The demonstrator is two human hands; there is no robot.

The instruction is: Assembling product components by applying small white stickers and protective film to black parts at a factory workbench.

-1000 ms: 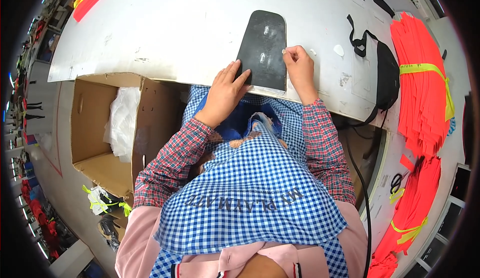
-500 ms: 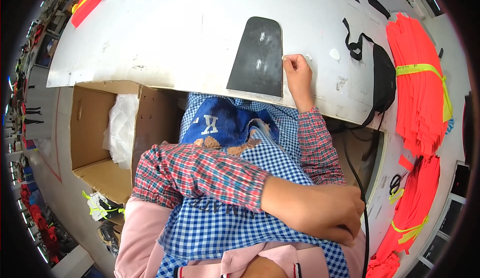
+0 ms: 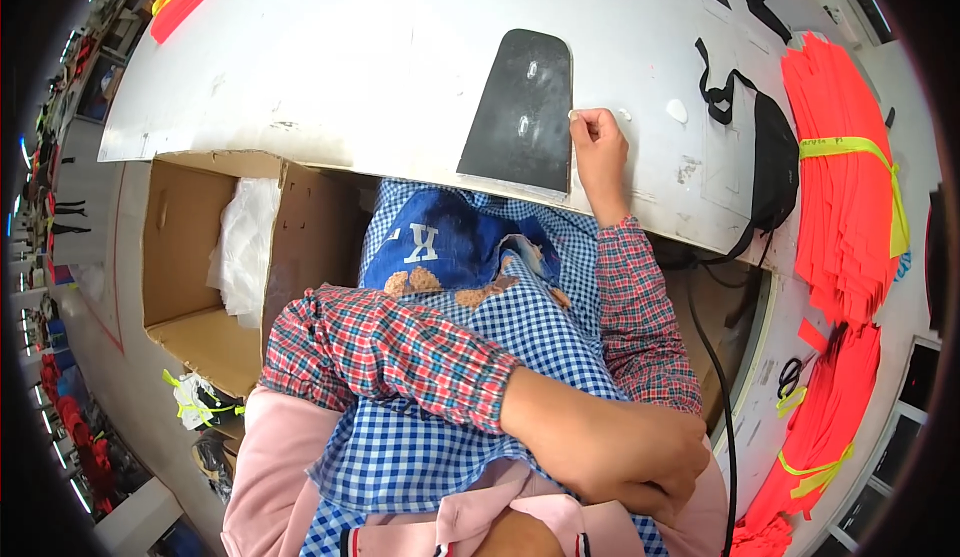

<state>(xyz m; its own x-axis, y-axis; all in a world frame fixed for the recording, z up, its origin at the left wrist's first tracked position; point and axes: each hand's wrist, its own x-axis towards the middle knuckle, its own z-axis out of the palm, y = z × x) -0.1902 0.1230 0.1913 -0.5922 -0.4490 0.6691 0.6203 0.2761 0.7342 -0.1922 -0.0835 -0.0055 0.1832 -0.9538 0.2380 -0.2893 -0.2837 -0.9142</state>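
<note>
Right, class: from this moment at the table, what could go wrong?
The black panel lies at the near edge of the white table; a knock might push it off. With the left hand off it, it may shift beside the right hand. The black cord runs near the right sleeve and might snag it.

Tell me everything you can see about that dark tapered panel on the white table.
The dark tapered panel is blackish-grey and flat, wider at its near end, with rounded far corners. Its smooth, slightly glossy face looks like plastic or coated sheet, with two small bright marks down the middle, possibly reflections. It lies on the white table, by the near edge. The right hand's pinched fingertips are at its right edge; contact is unclear.
</note>
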